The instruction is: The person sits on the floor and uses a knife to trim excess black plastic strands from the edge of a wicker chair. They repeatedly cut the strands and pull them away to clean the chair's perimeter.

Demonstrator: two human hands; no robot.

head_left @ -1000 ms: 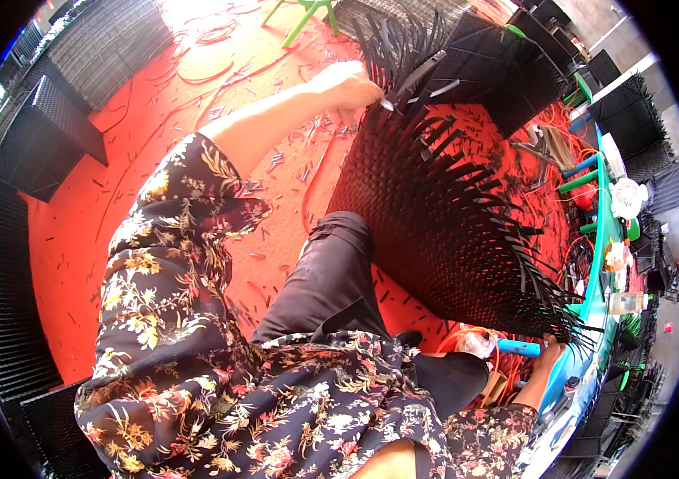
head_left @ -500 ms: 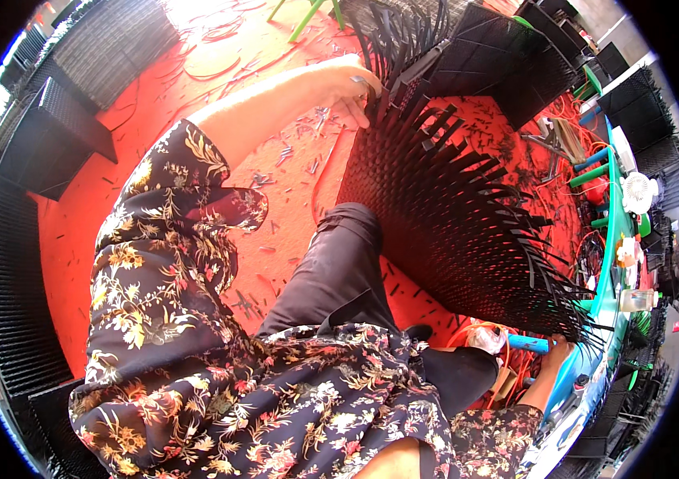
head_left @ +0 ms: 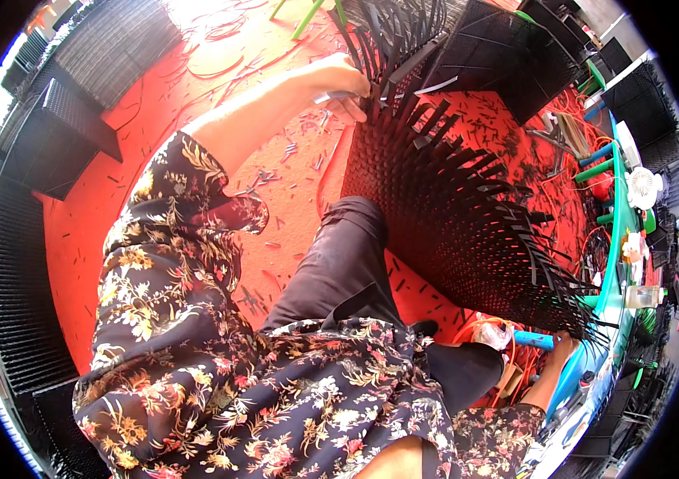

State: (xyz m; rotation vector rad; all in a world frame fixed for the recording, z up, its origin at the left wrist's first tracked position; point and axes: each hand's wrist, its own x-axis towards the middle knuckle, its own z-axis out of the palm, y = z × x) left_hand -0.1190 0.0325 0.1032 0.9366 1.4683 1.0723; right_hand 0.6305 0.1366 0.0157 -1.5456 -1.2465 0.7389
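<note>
A large black woven panel of flat strips leans across in front of my right side, beside my trousered knee. Loose strip ends bristle along its far right edge. My left hand is closed at the panel's upper left edge, among the strips; a small shiny metallic piece shows at its fingers, its kind unclear. A pale narrow strip sticks out right of that hand. At the panel's lower right corner, my right hand grips the edge, its fingertips partly hidden by strips.
Short black offcuts litter the red floor. Black woven furniture pieces stand at left, another beyond the panel. On my right are a green-edged table, a white fan, a clear jar and a blue tube.
My left hand has shifted slightly left and its fingers have turned. The pale strip beside it now shows. The right hand stays at the panel's corner.
</note>
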